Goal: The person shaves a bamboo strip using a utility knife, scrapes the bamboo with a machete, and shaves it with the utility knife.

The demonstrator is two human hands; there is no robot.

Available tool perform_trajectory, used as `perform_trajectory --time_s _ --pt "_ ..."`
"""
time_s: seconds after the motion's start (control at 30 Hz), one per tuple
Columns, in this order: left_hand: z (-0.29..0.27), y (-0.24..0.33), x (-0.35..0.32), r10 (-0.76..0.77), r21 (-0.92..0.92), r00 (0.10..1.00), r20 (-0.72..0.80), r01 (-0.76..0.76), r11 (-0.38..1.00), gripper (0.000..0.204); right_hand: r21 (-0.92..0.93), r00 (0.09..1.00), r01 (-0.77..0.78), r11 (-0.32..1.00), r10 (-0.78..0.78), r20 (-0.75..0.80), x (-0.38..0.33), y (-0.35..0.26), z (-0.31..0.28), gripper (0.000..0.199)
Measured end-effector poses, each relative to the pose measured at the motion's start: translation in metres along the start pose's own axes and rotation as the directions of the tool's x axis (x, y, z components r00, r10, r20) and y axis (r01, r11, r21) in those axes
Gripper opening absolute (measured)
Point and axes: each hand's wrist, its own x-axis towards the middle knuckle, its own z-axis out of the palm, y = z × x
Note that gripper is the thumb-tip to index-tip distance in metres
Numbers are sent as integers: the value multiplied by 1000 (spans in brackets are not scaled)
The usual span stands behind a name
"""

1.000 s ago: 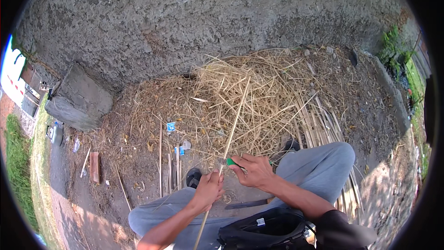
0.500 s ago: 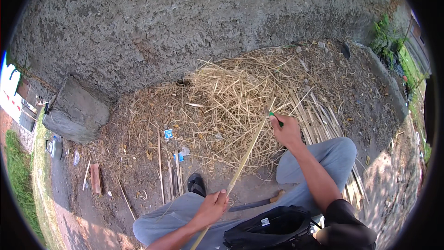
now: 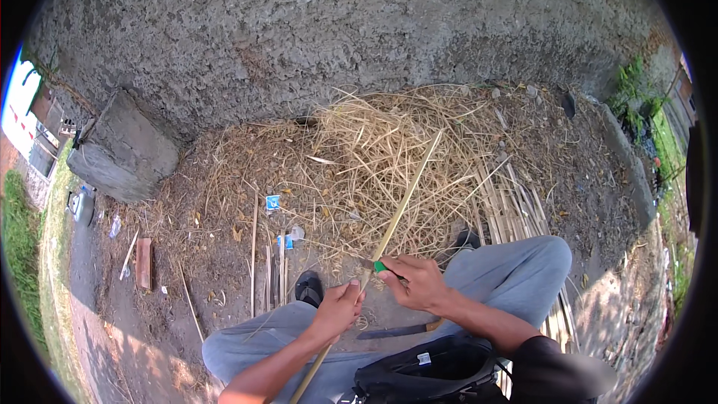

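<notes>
A long, pale bamboo strip [image 3: 410, 196] slants from over my lap up to the straw-like shavings. My left hand [image 3: 338, 313] is closed round its lower part, in front of my knees. My right hand [image 3: 416, 283] grips a small knife [image 3: 380, 265] with a green handle. The short blade lies against the strip, just above my left hand; most of the handle is hidden in my fingers. A larger blade with a wooden handle, a machete [image 3: 396, 331], lies on the ground between my legs.
A heap of shavings [image 3: 374, 142] lies against the rough wall [image 3: 321, 37]. Split bamboo strips [image 3: 512, 206] are stacked by my right knee, with a few more on the left. A black bag [image 3: 441, 374] rests at my lap. A concrete block [image 3: 127, 150] stands far left.
My right hand has moved down and left along the strip with the knife, close to my left hand. The strip's upper end now shows free.
</notes>
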Motion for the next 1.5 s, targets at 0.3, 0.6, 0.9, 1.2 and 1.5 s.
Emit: perform_trajectory --time_s 0.3,0.6,0.9,1.2,1.5 --pt "1 6 -3 -44 -76 999 25 46 996 38 -110 998 52 993 -53 -13 -3 -4 0 25" --pt "11 6 -13 -91 -85 993 80 97 992 37 -189 997 -17 982 3 -73 4 7 -3 24" --pt "12 0 -23 -78 -103 996 44 82 991 36 -167 984 -90 982 62 -167 15 20 -10 23" --pt "4 -12 -26 -68 11 998 4 68 998 37 -152 983 -106 983 80 -167 22 36 -8 25" --pt "2 -12 -38 -89 -7 995 -36 89 996 38 -197 979 -135 971 101 -175 20 50 -4 27"
